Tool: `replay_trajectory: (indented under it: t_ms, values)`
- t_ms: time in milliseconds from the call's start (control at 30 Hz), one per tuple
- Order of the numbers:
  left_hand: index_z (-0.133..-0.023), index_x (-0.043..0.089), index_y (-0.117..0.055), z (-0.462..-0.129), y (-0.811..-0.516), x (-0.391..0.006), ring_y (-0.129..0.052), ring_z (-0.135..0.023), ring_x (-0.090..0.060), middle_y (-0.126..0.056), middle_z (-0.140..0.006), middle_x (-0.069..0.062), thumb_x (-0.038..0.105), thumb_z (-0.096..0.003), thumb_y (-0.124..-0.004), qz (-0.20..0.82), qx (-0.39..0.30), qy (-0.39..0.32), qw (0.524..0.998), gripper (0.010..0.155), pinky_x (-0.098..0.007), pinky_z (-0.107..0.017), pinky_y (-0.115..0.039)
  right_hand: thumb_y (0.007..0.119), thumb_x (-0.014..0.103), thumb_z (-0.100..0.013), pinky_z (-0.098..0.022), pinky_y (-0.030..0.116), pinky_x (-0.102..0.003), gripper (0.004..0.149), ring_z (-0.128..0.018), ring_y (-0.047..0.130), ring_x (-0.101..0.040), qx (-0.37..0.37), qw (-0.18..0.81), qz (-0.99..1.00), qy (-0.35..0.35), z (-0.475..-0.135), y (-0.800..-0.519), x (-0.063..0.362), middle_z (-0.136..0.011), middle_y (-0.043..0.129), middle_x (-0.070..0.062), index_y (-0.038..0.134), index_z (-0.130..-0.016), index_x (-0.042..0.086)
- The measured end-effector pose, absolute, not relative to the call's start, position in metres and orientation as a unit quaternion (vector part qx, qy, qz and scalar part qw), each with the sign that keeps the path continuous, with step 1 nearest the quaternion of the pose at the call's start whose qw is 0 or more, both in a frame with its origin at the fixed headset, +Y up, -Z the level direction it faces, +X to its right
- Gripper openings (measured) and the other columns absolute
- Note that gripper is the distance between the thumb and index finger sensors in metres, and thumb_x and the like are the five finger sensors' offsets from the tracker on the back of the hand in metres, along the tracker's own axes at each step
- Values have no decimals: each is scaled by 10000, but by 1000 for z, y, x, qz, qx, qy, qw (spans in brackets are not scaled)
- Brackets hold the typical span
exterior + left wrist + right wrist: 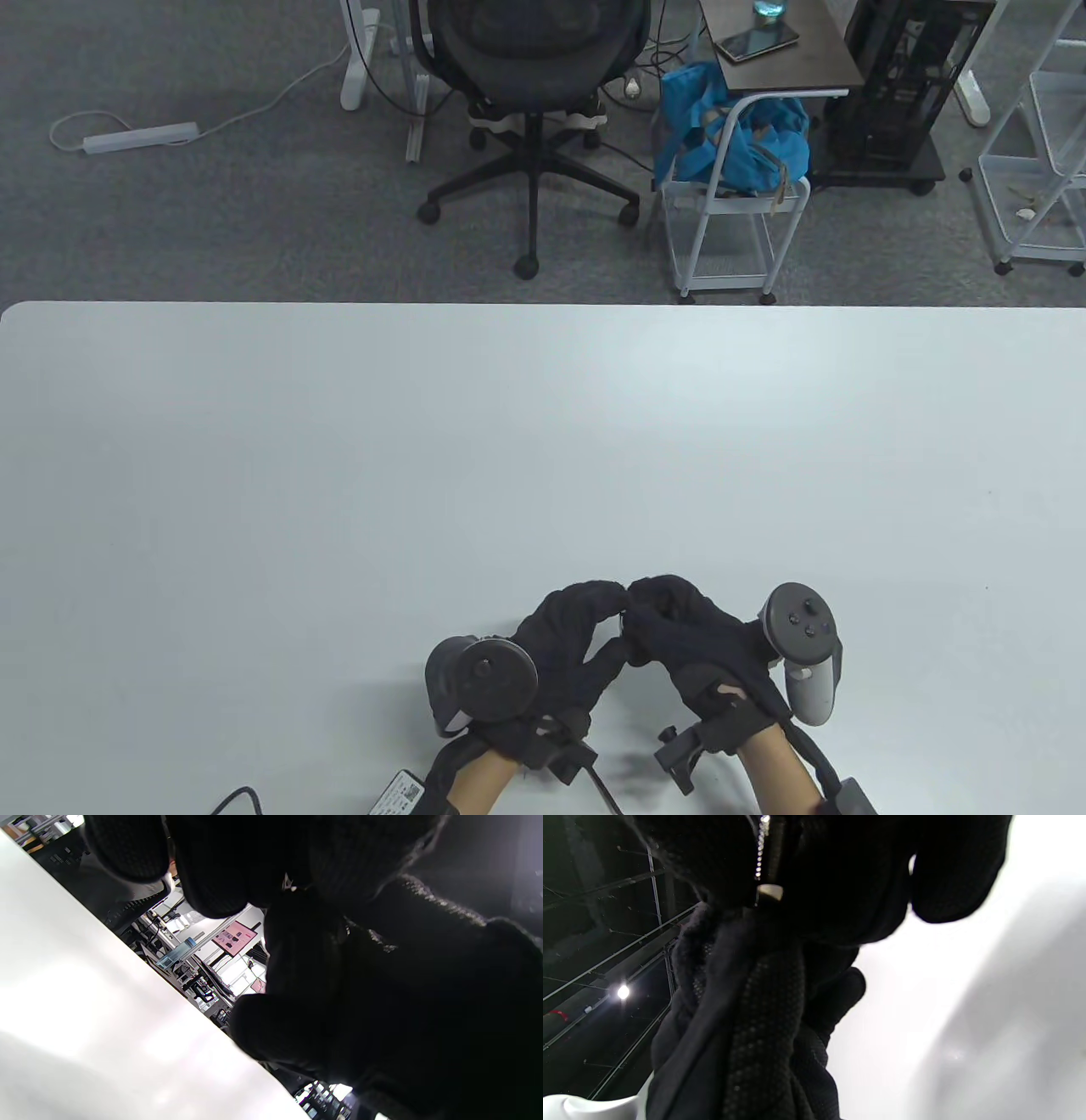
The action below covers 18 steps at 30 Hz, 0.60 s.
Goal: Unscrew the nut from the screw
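In the table view both gloved hands meet fingertip to fingertip near the table's front edge, and they hide the screw and nut there. My left hand pinches from the left, my right hand from the right. In the right wrist view a thin threaded screw runs down between dark fingers to a small metal piece, seemingly the nut. My right fingers grip around the screw and my left fingers close at the nut end. In the left wrist view only a tiny bright bit of metal shows between the fingers.
The white table stretches wide beyond the hands. A cable and a labelled box lie at the front edge by my left wrist. An office chair and a wire cart stand on the floor past the far edge.
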<state>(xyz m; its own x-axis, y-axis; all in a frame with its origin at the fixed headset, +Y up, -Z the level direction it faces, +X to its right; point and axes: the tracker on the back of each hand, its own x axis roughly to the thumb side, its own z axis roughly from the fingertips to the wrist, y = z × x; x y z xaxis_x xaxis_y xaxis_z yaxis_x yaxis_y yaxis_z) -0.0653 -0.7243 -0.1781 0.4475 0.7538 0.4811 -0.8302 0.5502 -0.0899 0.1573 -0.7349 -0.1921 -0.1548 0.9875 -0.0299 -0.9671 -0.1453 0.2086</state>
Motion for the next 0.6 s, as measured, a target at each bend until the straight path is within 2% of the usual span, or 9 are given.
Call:
replay_trajectory:
  t_ms: [200,433,600]
  values:
    - [-944,214,-783,-180,-726,-71,-972,-648,-309,-917,-854,-136,353,-468,-885,537,60,-208,815,506,-599,-569,-783,813,413,-496,-458,871,-536,511,-403,1016,-254,61,645,760,53,-186,-732,154,-599,978,-96,769,-872,70]
    - [-915,215,-810,-184,-731,-76,-992,-601,-289,-944,-813,-125,360,-459,-892,584,35,-181,791,486,-583,-545,-813,752,371,-528,-526,799,-578,496,-493,963,-302,110,601,792,2,-181,-723,146,-682,922,-136,710,-927,80]
    - [-921,219,-796,-186,-738,-78,-983,-603,-297,-931,-822,-144,351,-468,-886,634,-7,-152,759,480,-588,-544,-809,765,347,-532,-570,751,-613,486,-583,923,-345,134,592,794,-10,-182,-722,145,-765,879,-144,695,-957,124]
